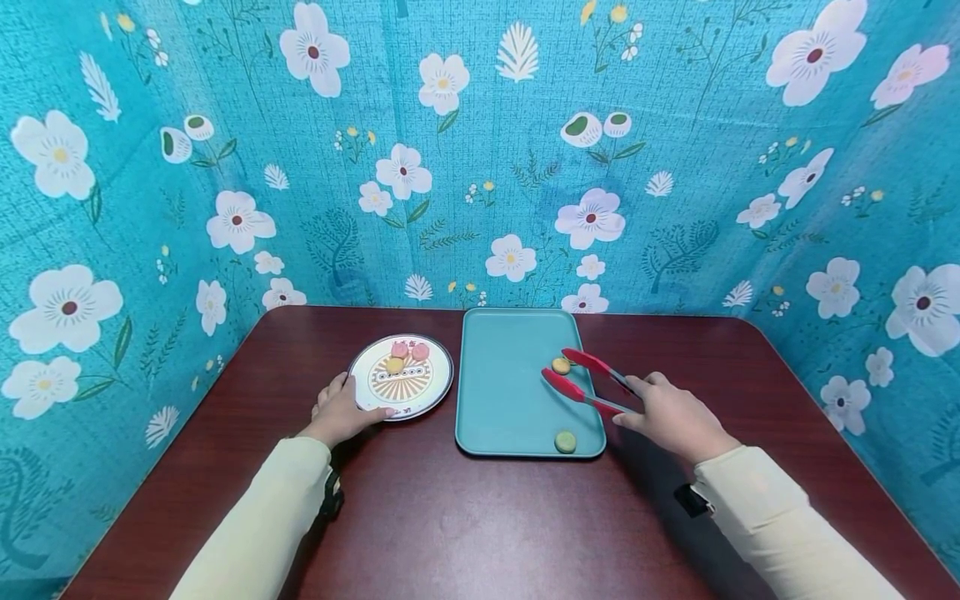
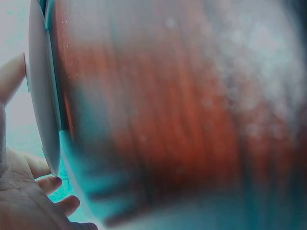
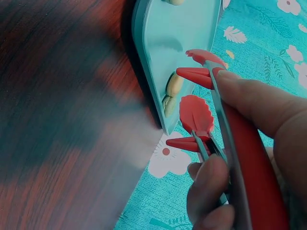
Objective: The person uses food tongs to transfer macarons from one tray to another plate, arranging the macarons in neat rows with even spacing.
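Observation:
My left hand (image 1: 343, 411) grips the rim of a round white plate (image 1: 431, 387), its thumb over the near edge; in the left wrist view the plate (image 2: 42, 91) appears edge-on beside the fingers. Two pink macarons (image 1: 421, 352) and a yellow macaron (image 1: 394, 365) lie on it. In my right hand (image 1: 675, 417) are red-tipped tongs (image 1: 564, 385), their tips spread above the right side of a teal tray (image 1: 502, 383). Between the tips sits a yellow macaron (image 1: 560, 366), untouched as far as I see. A greenish macaron (image 3: 169, 105) adjoins it in the right wrist view.
A green macaron (image 1: 566, 442) rests in the tray's near right corner. Plate and tray stand side by side on a dark reddish-brown table (image 1: 480, 525). Blue flowered cloth (image 1: 480, 167) hangs behind the table and at both sides.

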Tool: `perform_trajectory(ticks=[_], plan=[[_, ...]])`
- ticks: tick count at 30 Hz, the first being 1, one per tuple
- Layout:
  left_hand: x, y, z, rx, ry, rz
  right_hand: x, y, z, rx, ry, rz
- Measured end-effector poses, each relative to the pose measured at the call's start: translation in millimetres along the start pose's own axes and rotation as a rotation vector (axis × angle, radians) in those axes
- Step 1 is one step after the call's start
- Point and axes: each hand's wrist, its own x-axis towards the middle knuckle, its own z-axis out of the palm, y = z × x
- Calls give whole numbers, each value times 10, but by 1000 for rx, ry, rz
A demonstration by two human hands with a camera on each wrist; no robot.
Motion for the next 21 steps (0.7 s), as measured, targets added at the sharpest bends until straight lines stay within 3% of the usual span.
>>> perform_trajectory(ticks=[21], plan=[[-8, 14, -15, 2, 1, 0, 28, 35, -4, -10, -29, -1]])
